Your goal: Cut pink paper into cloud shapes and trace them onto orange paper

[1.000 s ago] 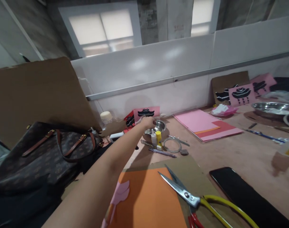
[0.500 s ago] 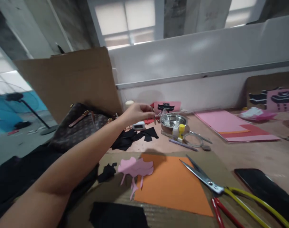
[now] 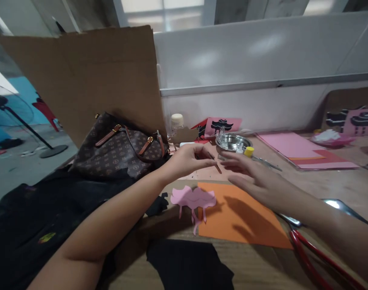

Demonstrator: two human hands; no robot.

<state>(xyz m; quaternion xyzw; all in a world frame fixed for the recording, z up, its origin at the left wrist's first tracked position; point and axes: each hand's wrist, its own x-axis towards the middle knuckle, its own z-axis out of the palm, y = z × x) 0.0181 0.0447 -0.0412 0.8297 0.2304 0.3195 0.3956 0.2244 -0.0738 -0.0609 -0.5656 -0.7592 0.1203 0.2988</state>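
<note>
My left hand pinches a short, thin brown stick between thumb and fingers, above the middle of the table; its exact kind is too small to make out. Reaching in from the right, my right hand has its fingers stretched out and apart, close to the stick but holding nothing. Beneath the hands lies a sheet of orange paper. A pink paper cutout with scalloped edges and dangling strips overlaps its left edge. Red-handled scissors lie partly under my right forearm.
Black cloth-like or paper pieces lie on the cardboard at the front. A brown patterned handbag stands at the left. Behind my hands are a metal bowl and a yellow-capped bottle. Pink sheets lie at the right.
My left hand has drawn back nearer with the brown stick, away from the bowl's side. My right hand has come into view from the right. The camera view has shifted left and down.
</note>
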